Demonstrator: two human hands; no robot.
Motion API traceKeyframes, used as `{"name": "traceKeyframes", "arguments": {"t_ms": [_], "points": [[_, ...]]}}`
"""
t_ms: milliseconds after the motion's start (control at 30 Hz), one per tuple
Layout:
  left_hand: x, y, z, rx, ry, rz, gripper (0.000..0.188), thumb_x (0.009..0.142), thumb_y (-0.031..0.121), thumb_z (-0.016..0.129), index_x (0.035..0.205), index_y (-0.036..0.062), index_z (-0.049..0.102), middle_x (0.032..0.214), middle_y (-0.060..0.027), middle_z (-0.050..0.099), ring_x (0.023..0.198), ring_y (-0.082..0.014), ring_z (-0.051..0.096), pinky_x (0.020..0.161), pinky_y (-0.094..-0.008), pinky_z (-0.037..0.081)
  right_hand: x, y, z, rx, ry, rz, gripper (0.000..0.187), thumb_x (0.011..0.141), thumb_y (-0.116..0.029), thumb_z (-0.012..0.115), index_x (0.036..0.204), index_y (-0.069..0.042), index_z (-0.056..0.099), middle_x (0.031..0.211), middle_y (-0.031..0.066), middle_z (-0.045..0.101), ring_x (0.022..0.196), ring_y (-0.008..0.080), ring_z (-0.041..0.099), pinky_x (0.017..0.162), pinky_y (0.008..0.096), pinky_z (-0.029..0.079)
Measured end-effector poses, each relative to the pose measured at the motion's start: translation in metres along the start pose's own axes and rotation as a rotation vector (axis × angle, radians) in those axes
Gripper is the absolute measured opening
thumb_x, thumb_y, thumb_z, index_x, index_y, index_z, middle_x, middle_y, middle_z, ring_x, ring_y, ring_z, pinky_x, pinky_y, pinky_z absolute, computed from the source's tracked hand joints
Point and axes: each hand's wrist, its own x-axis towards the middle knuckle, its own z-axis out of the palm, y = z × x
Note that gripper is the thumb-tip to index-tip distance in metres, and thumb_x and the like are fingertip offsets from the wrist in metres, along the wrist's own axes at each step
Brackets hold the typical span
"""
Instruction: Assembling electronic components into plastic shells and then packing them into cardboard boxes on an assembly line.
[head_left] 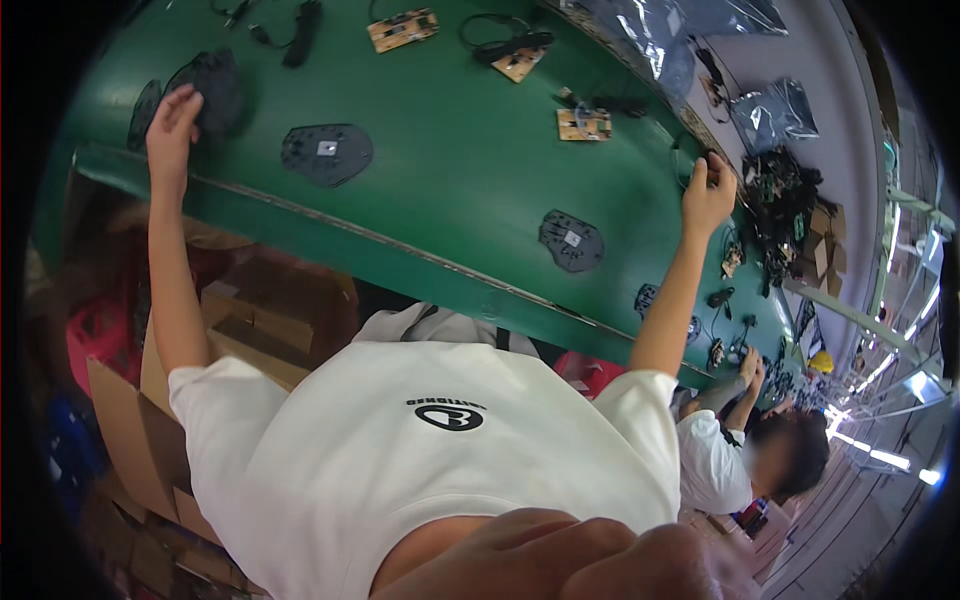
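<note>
My left hand (175, 120) is at the far left of the green work surface, fingers loosely bent and thumb apart. It is over the edge of a dark rounded plastic plate (215, 85), with another dark plate (145, 112) beside it. My right hand (708, 195) reaches to the far edge on the right, thumb and fingers pinched on a thin black cable (712, 155), largely hidden by the fingers. Between the hands lie two dark flat plates with pale labels, one plate (340, 160) at left and another plate (572, 240) at right.
Tan circuit boards (403, 30) with black cables lie along the far side of the green surface (450, 140). Silvery bags (775, 110) and a dark heap of parts (780, 205) are on the grey surface beyond. Cardboard boxes (130, 430) stand below left. Another person (720, 460) works at right.
</note>
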Motion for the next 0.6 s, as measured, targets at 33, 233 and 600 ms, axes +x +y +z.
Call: {"name": "traceKeyframes", "arguments": {"t_ms": [33, 233, 600], "points": [[-0.002, -0.007, 0.002, 0.222, -0.105, 0.028, 0.027, 0.094, 0.018, 0.066, 0.116, 0.0037, 0.064, 0.097, 0.0005, 0.068, 0.089, -0.0103, 0.063, 0.077, -0.0238, 0.047, 0.015, 0.031, 0.004, -0.061, -0.046, -0.019, 0.024, 0.086, -0.018, 0.07, 0.105, -0.003, 0.07, 0.099, 0.0118, 0.066, 0.088, 0.0248, 0.065, 0.081, 0.0359, 0.05], [-0.01, 0.009, 0.028, 0.795, 0.12, 0.272, 0.023, 0.092, 0.024, 0.061, 0.103, 0.0043, 0.063, 0.089, -0.0102, 0.068, 0.082, -0.023, 0.066, 0.076, -0.0358, 0.05, 0.09, 0.095, 0.087, -0.134, -0.305, -0.11, 0.036, 0.084, -0.029, 0.07, 0.111, -0.005, 0.069, 0.11, 0.0198, 0.065, 0.099, 0.0348, 0.063, 0.089, 0.0428, 0.05], [0.024, 0.012, 0.064, 0.775, 0.306, 0.07, 0.034, 0.092, 0.031, 0.061, 0.116, 0.0091, 0.067, 0.107, -0.0157, 0.067, 0.095, -0.0395, 0.062, 0.088, -0.0442, 0.049, 0.127, 0.133, 0.084, -0.199, -0.114, -0.206, 0.034, 0.093, -0.031, 0.062, 0.116, -0.007, 0.071, 0.1, 0.0166, 0.073, 0.085, 0.027, 0.07, 0.076, 0.0372, 0.054]]}}
